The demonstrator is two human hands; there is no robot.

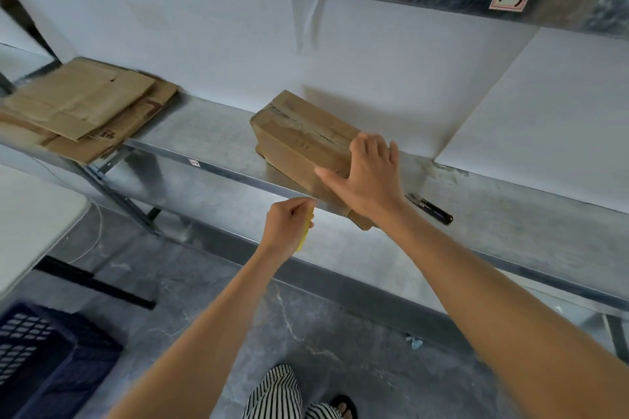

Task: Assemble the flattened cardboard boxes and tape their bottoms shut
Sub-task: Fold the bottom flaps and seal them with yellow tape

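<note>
Evidently the right hand (367, 177) lies spread on the taped cardboard box (299, 136), likely steadying it on the shelf (211, 146). Just in front of the box, the left hand (286, 228) curls round a yellow tool (308, 231), probably for cutting tape.

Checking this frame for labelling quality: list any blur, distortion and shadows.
Head view: the wide-angle lens bows the edges of the grey metal shelf; the dark blue plastic crate and stack of flattened brown cardboard at left are smeared; the assembled brown cardboard box looks sharper, throwing a soft shadow.

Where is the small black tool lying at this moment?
In the head view the black tool lies on the metal shelf, right of centre, just right of the assembled box and the right hand.
</note>
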